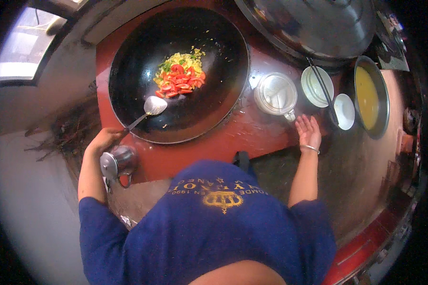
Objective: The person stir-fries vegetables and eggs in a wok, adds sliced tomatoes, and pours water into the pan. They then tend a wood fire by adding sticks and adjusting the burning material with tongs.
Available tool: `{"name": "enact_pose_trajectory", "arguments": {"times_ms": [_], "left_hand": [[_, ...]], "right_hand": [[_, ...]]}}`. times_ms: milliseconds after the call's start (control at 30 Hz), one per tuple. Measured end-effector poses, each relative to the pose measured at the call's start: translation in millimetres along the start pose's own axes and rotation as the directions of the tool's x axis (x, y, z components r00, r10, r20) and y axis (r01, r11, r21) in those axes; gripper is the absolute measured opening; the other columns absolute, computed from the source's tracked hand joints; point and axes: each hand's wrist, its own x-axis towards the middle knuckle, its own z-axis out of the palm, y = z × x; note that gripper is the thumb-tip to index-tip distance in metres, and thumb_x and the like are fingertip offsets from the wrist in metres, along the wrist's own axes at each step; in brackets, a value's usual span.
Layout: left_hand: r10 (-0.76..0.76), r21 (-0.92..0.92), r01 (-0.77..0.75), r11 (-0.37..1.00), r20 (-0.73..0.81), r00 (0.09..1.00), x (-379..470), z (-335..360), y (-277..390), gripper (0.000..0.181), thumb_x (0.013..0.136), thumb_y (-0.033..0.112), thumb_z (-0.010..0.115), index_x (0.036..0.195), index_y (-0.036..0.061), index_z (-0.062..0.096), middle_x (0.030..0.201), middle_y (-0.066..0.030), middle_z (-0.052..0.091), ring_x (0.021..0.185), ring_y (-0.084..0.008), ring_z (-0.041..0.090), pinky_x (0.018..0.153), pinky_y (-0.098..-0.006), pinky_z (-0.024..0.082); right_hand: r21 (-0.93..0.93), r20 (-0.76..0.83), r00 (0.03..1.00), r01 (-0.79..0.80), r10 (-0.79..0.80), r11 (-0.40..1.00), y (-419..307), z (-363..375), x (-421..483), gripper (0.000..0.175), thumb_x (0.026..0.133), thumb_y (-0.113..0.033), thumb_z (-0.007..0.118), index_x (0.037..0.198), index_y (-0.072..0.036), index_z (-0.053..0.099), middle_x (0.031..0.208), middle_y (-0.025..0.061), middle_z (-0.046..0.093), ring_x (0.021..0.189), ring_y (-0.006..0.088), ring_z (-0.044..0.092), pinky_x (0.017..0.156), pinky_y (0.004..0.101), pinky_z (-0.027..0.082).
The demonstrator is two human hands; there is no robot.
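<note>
My left hand [108,138] grips the handle of a metal wok spatula [154,105] at the near-left rim of a large black wok [221,82]. The spatula's blade rests inside the wok, a little short of the food. Cut red tomatoes [180,83] lie in front of scrambled egg [185,61] with green bits in it. My right hand [309,131], a bangle at its wrist, is raised with its palm up and fingers extended. It holds nothing and is just beside the handle of a clear glass jar [276,93], which has something white inside.
Dark chopsticks [320,83] lie across a white bowl [308,85] and reach a smaller bowl [345,112]. To their right stands a metal basin [387,101] of yellow liquid. A large dark lid [314,28] is behind. A metal jug [117,162] stands by my left forearm, near dry twigs [71,124].
</note>
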Motion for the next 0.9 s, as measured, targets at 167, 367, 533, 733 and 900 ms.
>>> {"name": "enact_pose_trajectory", "arguments": {"times_ms": [167, 367, 533, 733, 900], "left_hand": [[0.247, 0.556, -0.146, 0.819, -0.112, 0.962, 112, 37, 62, 0.035, 0.067, 0.013, 0.056, 0.102, 0.0095, 0.055, 0.098, -0.0146, 0.056, 0.091, -0.0286, 0.054, 0.077, -0.0334, 0.043], [0.567, 0.854, -0.151, 0.497, -0.189, 0.802, 94, 38, 114, 0.036, 0.070, 0.016, 0.050, 0.107, 0.0164, 0.052, 0.093, -0.0126, 0.058, 0.089, -0.0271, 0.055, 0.075, -0.0374, 0.044], [0.511, 0.887, -0.146, 0.438, -0.111, 0.853, 26, -28, 80, 0.033, 0.071, 0.016, 0.050, 0.104, 0.0151, 0.055, 0.089, -0.0162, 0.058, 0.084, -0.0301, 0.055, 0.072, -0.0390, 0.045], [0.303, 0.717, -0.243, 0.654, 0.046, 0.952, 36, -13, 47, 0.033, 0.069, 0.017, 0.053, 0.101, 0.0149, 0.057, 0.092, -0.0139, 0.058, 0.087, -0.0278, 0.056, 0.076, -0.0347, 0.044], [0.499, 0.654, -0.325, 0.683, -0.092, 0.862, 124, 49, 114, 0.034, 0.069, 0.020, 0.053, 0.103, 0.0144, 0.056, 0.096, -0.0149, 0.057, 0.091, -0.0282, 0.054, 0.078, -0.0353, 0.043]], "right_hand": [[-0.039, -0.074, 0.997, -0.037, 0.034, 0.999, 21, -25, -52, 0.030, 0.080, -0.014, 0.047, 0.105, 0.001, 0.044, 0.089, 0.0146, 0.055, 0.080, 0.0262, 0.056, 0.070, 0.0373, 0.048], [-0.133, -0.194, 0.968, -0.187, 0.159, 0.973, 61, -68, -113, 0.022, 0.079, -0.014, 0.047, 0.096, -0.001, 0.048, 0.083, 0.0114, 0.056, 0.074, 0.0236, 0.057, 0.065, 0.0349, 0.049], [-0.257, -0.357, 0.842, -0.505, 0.404, 0.824, 105, -121, -133, 0.018, 0.078, -0.014, 0.049, 0.092, -0.004, 0.048, 0.078, 0.0118, 0.056, 0.064, 0.0236, 0.058, 0.053, 0.0345, 0.050], [-0.259, -0.523, 0.728, -0.630, 0.442, 0.732, 129, -160, -149, 0.018, 0.079, -0.015, 0.048, 0.092, -0.003, 0.046, 0.073, 0.0117, 0.056, 0.058, 0.0228, 0.058, 0.045, 0.0335, 0.050], [-0.276, -0.488, 0.788, -0.547, 0.375, 0.790, 125, -147, -155, 0.018, 0.079, -0.013, 0.048, 0.094, -0.003, 0.044, 0.072, 0.0111, 0.056, 0.058, 0.0213, 0.057, 0.045, 0.0316, 0.049]]}}
